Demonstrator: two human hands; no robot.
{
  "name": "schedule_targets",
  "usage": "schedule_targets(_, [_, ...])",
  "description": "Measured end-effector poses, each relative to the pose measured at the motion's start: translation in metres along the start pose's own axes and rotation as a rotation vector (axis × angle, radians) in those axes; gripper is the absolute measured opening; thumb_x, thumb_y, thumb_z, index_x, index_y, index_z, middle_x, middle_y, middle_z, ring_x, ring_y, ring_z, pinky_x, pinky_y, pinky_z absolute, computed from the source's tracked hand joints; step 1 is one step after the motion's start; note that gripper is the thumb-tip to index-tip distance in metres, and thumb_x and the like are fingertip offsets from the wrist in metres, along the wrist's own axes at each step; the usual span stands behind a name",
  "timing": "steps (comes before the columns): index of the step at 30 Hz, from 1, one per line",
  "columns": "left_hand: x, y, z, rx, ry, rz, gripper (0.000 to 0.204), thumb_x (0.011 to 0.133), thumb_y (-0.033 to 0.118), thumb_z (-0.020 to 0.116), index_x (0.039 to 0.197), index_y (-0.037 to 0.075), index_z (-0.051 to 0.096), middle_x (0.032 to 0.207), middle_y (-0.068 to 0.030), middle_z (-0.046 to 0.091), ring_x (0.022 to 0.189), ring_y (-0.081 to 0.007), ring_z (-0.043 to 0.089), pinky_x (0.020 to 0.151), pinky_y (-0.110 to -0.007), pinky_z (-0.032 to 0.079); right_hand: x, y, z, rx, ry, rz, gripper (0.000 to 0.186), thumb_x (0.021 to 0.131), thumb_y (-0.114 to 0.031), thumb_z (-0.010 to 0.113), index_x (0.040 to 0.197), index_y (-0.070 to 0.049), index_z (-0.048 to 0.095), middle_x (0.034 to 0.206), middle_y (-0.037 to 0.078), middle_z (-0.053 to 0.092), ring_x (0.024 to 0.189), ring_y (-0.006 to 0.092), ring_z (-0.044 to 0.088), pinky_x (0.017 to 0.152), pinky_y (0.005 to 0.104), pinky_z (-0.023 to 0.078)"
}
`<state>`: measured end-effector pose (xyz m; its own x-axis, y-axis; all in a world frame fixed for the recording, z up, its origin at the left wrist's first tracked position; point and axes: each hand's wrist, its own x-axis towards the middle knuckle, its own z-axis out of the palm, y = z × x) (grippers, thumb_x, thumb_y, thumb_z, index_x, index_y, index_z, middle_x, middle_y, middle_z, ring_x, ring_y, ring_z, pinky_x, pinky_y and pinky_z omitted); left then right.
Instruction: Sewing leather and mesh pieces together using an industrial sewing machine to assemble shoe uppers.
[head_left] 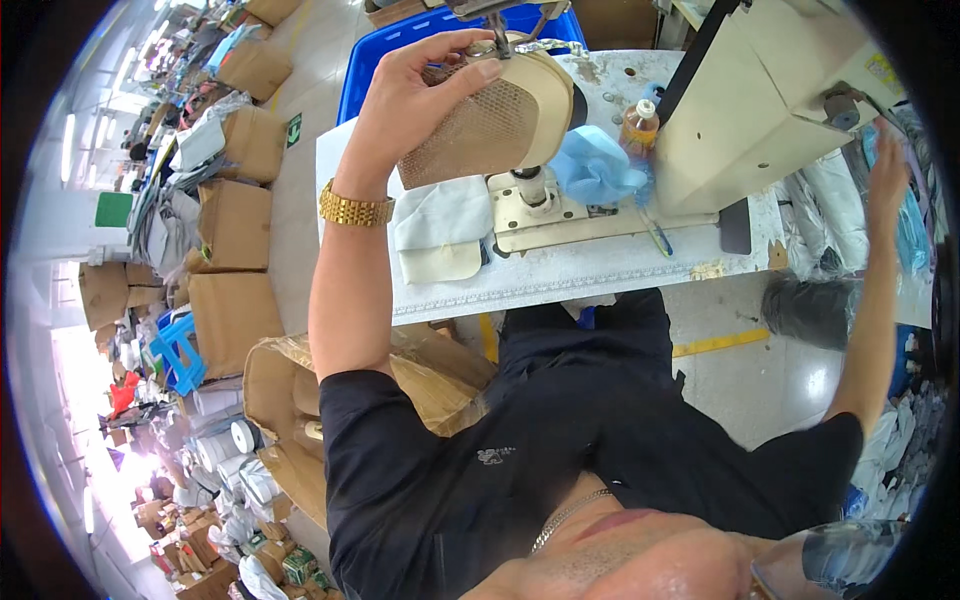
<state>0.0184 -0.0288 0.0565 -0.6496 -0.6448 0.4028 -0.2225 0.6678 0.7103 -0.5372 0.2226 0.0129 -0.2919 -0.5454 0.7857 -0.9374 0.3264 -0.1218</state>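
Note:
My left hand is closed on a tan mesh cap-like piece with a smooth cream rim, thumb on its near side and fingers over its top. The piece sits up against the needle head of a sewing machine, above a metal post. Far out to the right, my right hand is raised beside the machine's end, near a dark round knob. Its fingers look stretched out, and nothing shows in them.
On the white table lie folded pale fabric pieces, a crumpled blue cloth, an orange bottle and a thin pen-like tool. Behind stands a blue crate. An open cardboard box is at my left; wrapped bundles lie right.

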Motion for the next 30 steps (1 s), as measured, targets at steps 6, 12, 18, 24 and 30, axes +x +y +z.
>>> schedule_targets(6, [0.010, -0.004, 0.003, -0.037, -0.063, -0.027, 0.042, 0.083, 0.032, 0.077, 0.116, 0.006, 0.070, 0.095, -0.0041, 0.067, 0.086, -0.0096, 0.061, 0.081, -0.026, 0.051, -0.080, -0.178, -0.013, 0.873, 0.070, 0.614, 0.035, 0.101, -0.028, 0.049, 0.116, 0.000, 0.065, 0.105, 0.010, 0.069, 0.095, 0.0169, 0.065, 0.083, 0.0300, 0.050])
schedule_targets(12, [-0.004, 0.018, 0.013, 0.702, 0.326, 0.528, 0.034, 0.078, 0.024, 0.078, 0.106, 0.006, 0.072, 0.100, -0.0096, 0.068, 0.089, -0.0227, 0.065, 0.081, -0.031, 0.051, -0.042, -0.357, 0.046, 1.573, -0.702, 0.266, 0.026, 0.096, -0.024, 0.061, 0.108, -0.001, 0.065, 0.092, 0.004, 0.068, 0.088, 0.0090, 0.064, 0.076, 0.0250, 0.051])
schedule_targets(18, [-0.026, 0.020, 0.037, 0.221, 0.463, 0.283, 0.020, 0.080, 0.019, 0.076, 0.087, 0.002, 0.071, 0.085, -0.0079, 0.067, 0.080, -0.0225, 0.063, 0.072, -0.031, 0.050, -0.060, -0.420, 0.042, 1.877, -0.662, 0.465, 0.019, 0.093, -0.017, 0.066, 0.088, 0.000, 0.062, 0.080, 0.003, 0.067, 0.067, 0.0057, 0.060, 0.060, 0.0203, 0.050])
schedule_targets(24, [-0.007, 0.026, 0.037, 0.098, 0.428, 0.009, 0.023, 0.077, 0.019, 0.079, 0.081, -0.001, 0.069, 0.081, -0.0062, 0.065, 0.071, -0.0153, 0.061, 0.068, -0.028, 0.050, -0.062, -0.431, 0.047, 1.852, -0.624, 0.415, 0.020, 0.093, -0.016, 0.066, 0.086, 0.002, 0.061, 0.082, 0.006, 0.068, 0.073, 0.0074, 0.064, 0.063, 0.0216, 0.052])
schedule_targets(30, [-0.017, 0.017, 0.032, 0.120, 0.369, 0.158, 0.018, 0.077, 0.013, 0.079, 0.089, 0.002, 0.072, 0.089, -0.0067, 0.067, 0.081, -0.0168, 0.063, 0.073, -0.028, 0.052, -0.061, -0.430, 0.041, 1.861, -0.626, 0.436, 0.019, 0.093, -0.015, 0.066, 0.091, 0.003, 0.063, 0.083, 0.007, 0.069, 0.076, 0.0091, 0.066, 0.069, 0.0240, 0.056])
